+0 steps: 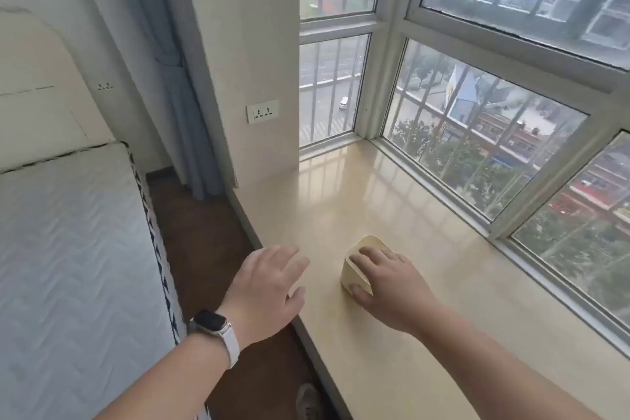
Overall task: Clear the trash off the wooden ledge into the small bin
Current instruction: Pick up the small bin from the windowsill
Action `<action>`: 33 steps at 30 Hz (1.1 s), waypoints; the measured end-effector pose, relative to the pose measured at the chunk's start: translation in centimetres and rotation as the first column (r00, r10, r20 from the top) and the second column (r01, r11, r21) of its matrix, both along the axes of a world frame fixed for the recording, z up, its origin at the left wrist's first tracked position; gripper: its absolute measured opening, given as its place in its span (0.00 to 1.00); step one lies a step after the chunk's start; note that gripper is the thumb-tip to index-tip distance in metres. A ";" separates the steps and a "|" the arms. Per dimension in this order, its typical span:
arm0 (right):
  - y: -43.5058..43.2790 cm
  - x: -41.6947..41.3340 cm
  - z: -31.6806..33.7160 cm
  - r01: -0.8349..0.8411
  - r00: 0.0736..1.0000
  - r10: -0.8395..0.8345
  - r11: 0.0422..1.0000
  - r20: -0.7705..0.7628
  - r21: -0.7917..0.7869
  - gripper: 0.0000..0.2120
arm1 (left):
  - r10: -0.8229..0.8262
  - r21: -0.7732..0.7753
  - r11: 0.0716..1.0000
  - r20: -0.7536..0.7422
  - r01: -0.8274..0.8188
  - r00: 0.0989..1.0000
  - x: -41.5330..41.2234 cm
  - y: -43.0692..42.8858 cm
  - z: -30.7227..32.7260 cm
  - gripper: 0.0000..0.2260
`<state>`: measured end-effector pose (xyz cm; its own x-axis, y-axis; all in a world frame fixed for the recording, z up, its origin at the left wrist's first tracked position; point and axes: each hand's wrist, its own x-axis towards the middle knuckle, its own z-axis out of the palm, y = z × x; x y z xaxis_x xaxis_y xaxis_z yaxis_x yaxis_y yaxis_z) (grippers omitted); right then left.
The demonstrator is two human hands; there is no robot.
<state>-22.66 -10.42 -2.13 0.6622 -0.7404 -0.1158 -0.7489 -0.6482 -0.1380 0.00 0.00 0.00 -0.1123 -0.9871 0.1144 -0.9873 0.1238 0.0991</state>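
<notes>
A small cream bin (351, 272) stands on the pale wooden ledge (375, 201) under the window. My right hand (392, 286) grips it, fingers inside the rim and thumb on the outer front wall. My left hand (266, 286), with a watch on the wrist, hovers open over the ledge's left edge, fingers spread, holding nothing. No trash shows on the visible ledge. The inside of the bin is mostly hidden by my fingers.
A barred window (494, 133) runs along the ledge's far and right sides. A mattress (75, 249) lies at left, with a strip of dark floor (204, 242) between it and the ledge. A wall socket (262, 111) and a blue curtain (184, 106) are behind.
</notes>
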 end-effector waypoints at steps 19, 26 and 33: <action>-12.5 -7.5 -14.9 0.495 0.801 -0.598 0.682 0.021 0.538 0.24 | 0.082 0.535 0.842 -0.239 0.061 0.967 -3.3 -16.1 -14.5 0.24; -13.4 -7.8 -19.6 0.601 0.621 -0.783 0.439 -0.043 0.668 0.30 | 0.343 0.777 0.627 -0.336 0.052 0.877 -4.6 -17.9 -20.4 0.27; -15.7 -6.6 -22.6 0.595 0.507 -0.861 0.317 -0.039 0.739 0.33 | 0.593 0.891 0.446 -0.360 0.078 0.720 -6.3 -20.0 -24.0 0.31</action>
